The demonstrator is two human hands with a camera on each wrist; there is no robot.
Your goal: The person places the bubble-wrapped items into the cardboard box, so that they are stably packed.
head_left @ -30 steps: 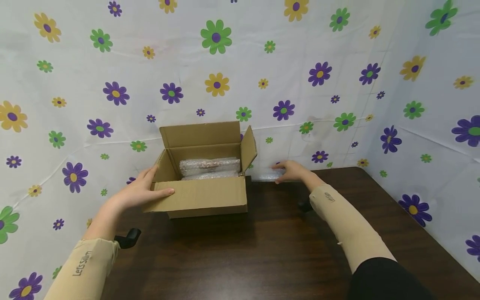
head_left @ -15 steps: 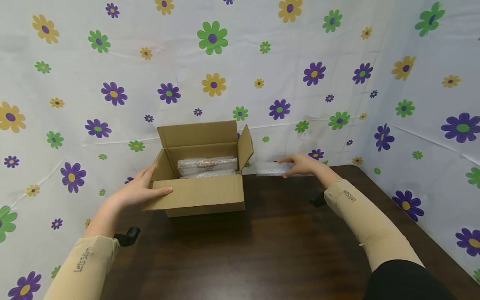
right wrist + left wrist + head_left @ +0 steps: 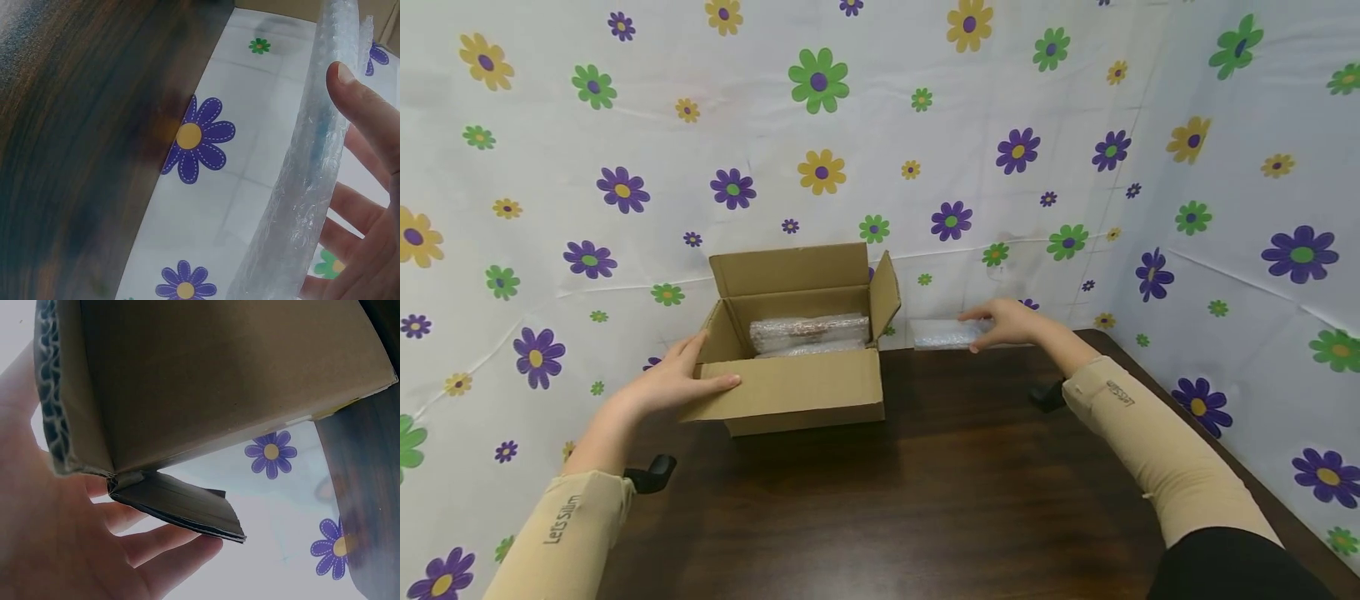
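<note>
An open cardboard box (image 3: 805, 387) stands at the back of the table, with bubble-wrapped packages (image 3: 808, 331) lying inside. My left hand (image 3: 666, 383) holds its front-left corner. The thumb lies on the front flap, and the fingers are against the outside of the left flap (image 3: 181, 503). Right of the box, my right hand (image 3: 1009, 322) pinches a clear bubble-wrapped package (image 3: 943, 334) by its right end. In the right wrist view the thumb presses one face of this package (image 3: 300, 187), with the fingers on the other. Its contents cannot be made out through the wrap.
The dark wooden table (image 3: 880, 517) extends in front of the box and to the right. A flower-patterned sheet (image 3: 880, 150) hangs close behind the table and along its right side. The box's right flap (image 3: 885, 293) sticks up beside the opening.
My right hand has taken hold of the bubble-wrapped package by the table's back edge and raised it slightly, shifting a little to the right. My left hand stays on the box.
</note>
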